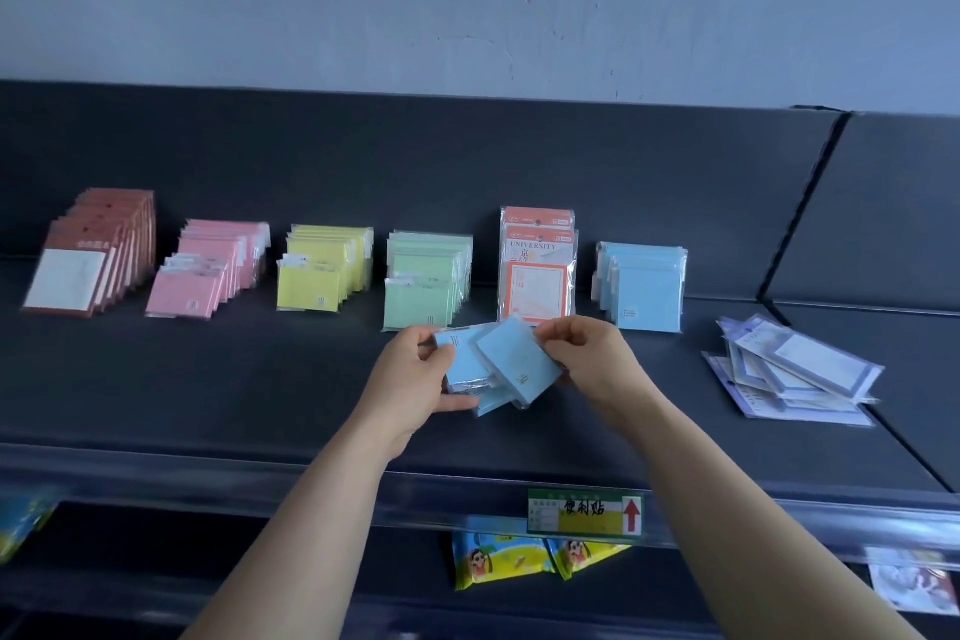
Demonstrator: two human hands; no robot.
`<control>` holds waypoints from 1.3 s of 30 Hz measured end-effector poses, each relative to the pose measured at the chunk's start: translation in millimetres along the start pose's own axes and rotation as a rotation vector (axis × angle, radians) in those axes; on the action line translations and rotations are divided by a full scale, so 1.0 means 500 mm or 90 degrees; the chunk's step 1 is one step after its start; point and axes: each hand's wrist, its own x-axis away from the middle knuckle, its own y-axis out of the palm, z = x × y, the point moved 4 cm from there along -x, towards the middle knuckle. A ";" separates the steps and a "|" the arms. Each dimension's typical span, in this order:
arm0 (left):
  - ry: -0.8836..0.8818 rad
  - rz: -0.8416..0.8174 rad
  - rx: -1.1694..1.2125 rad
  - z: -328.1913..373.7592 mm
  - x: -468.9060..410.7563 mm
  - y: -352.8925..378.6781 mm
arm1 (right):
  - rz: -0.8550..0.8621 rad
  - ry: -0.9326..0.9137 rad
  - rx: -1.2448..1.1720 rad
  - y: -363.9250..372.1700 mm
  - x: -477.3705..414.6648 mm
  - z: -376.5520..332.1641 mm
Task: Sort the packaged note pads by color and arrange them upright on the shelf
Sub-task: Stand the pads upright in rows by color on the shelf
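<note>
Above the near middle of the shelf, a small fan of blue note pads is held in both hands. The left hand grips the lower packs and the right hand pinches the top one. Just beyond, to the right, stands the upright blue row.

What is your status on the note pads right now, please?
Left hand, right hand both gripping loose blue note pads over the shelf. Blue row upright at back right, not yet joined. Purple-edged pads lying flat, far right, unsorted.

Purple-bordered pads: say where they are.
Head view: the purple-bordered pads lie in a loose pile on the shelf, far right, beyond the upright blue pads.
</note>
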 end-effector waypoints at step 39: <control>0.107 0.207 -0.045 -0.004 0.010 -0.085 | -0.041 0.008 0.363 0.056 0.030 -0.023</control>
